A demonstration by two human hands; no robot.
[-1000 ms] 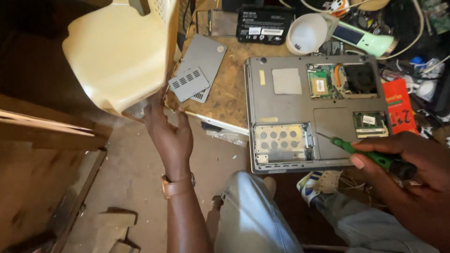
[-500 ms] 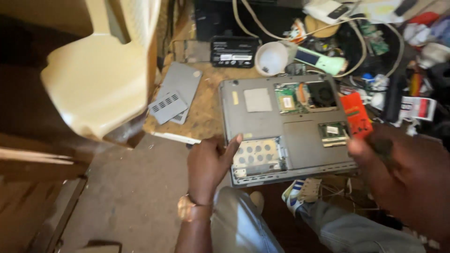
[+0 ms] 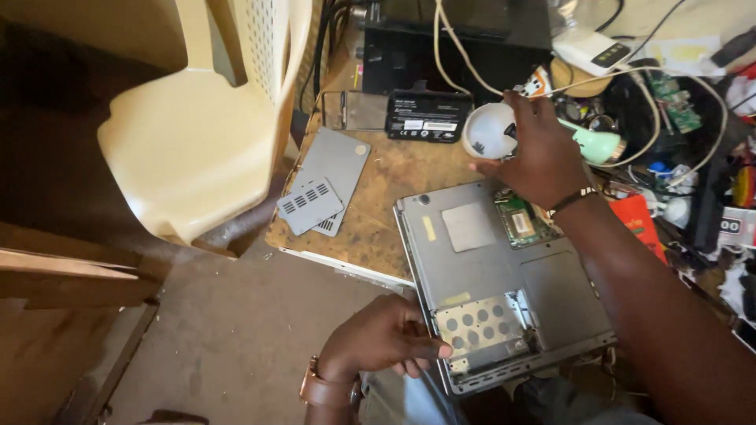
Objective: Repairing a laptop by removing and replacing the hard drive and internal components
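We see the laptop (image 3: pixel 504 291) lying bottom-up on the worn wooden table (image 3: pixel 394 197), its near edge over the table's edge, with our left hand (image 3: pixel 382 338) curled on its near left corner by the perforated metal bay, and our right hand (image 3: pixel 539 149) reaching past it to close its fingers round a white bowl (image 3: pixel 487 130). Two grey covers (image 3: pixel 323 193) lie to the left, beside a cream plastic chair (image 3: pixel 197 134) on a dusty floor. Our right arm hides the laptop's right side, the tangle of cables at the far right is hard to sort out, and a black battery (image 3: pixel 429 116) with a white label sits behind.

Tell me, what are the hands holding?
Left hand steadies the laptop by its near corner. Right hand reaches the white bowl; a grip cannot be told.
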